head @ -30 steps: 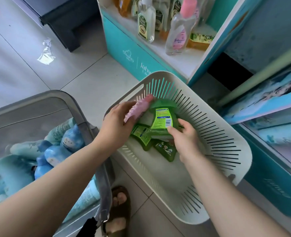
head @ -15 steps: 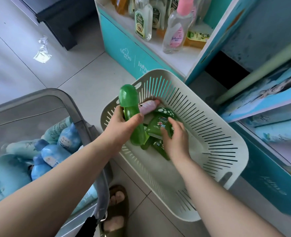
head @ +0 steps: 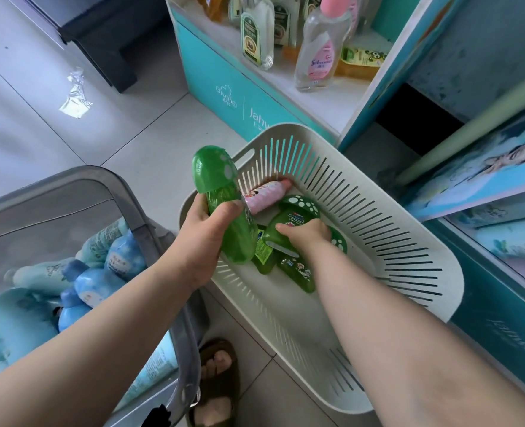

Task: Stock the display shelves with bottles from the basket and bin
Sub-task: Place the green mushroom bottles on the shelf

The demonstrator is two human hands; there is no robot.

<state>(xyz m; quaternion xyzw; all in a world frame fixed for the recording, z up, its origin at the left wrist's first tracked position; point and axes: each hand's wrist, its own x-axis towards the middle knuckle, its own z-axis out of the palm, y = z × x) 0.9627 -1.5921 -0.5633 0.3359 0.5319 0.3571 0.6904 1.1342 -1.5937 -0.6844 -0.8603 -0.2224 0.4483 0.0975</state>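
Left hand (head: 202,238): grip closed round green bottle (head: 239,241), long axis near upright, cap up, over the basket's (head: 378,229) left rim. Right hand (head: 309,234): grip curled on second green bottle (head: 289,217) lying low at the basket's far end. Shelf (head: 326,97) lies ahead, beyond the basket's far rim; the raised bottle looks readiest to go.

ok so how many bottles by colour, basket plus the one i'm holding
green bottles: 4, one in the left hand, three in the basket
pink bottle: 1
total: 5
a spotted green cap by the right hand may be a further bottle; cannot tell
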